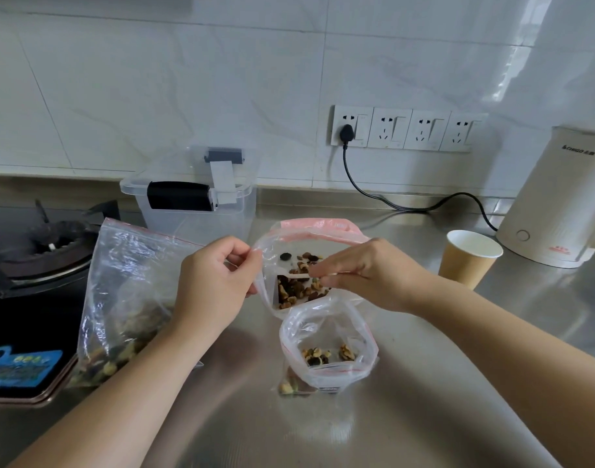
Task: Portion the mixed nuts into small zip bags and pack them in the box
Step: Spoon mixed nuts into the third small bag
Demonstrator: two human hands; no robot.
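Your 2 arms enter from the bottom edge, both bare from the frame edge to the wrist. No sleeve, cuff or glove shows on either forearm. Your left hand (pixel 218 282) is bare: no ring, no watch, no band at the wrist. Your right hand (pixel 367 275) is likewise bare, with nothing worn on the fingers (pixel 323 270) or wrist. Fingernails, where visible, look short and unpainted. No other part of your body is in view.
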